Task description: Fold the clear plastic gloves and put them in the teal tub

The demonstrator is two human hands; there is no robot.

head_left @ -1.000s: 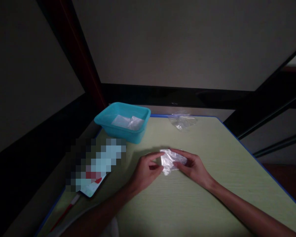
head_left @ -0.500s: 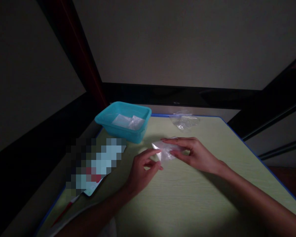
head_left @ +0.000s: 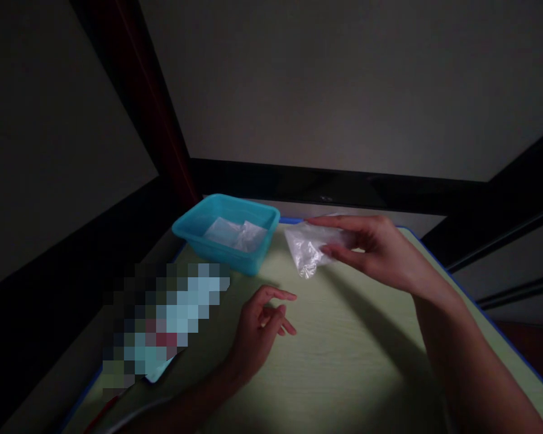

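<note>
My right hand point(head_left: 380, 250) pinches a small clear plastic bag point(head_left: 304, 247) between thumb and fingers, lifted above the table. The bag looks folded and hangs with a corner pointing down; whether anything is inside I cannot tell. Lower and to the left, my left hand point(head_left: 265, 322) hovers with its fingers apart and nothing in them. Beyond it stands a turquoise plastic basin point(head_left: 199, 232), to the left of the held bag. Folded clear plastic pieces point(head_left: 233, 234) lie in the basin.
The pale wood-look table point(head_left: 344, 361) has a blue edge and stands against a wall panel. On its left side lies a flat, light-blue object point(head_left: 160, 366), mostly blurred out by blocks. A thin red item point(head_left: 102, 415) lies near the left front edge.
My right hand has raised the plastic bag up and away from my left hand, which has let go and dropped slightly lower. The loose clear plastic at the back is now behind my right hand.
</note>
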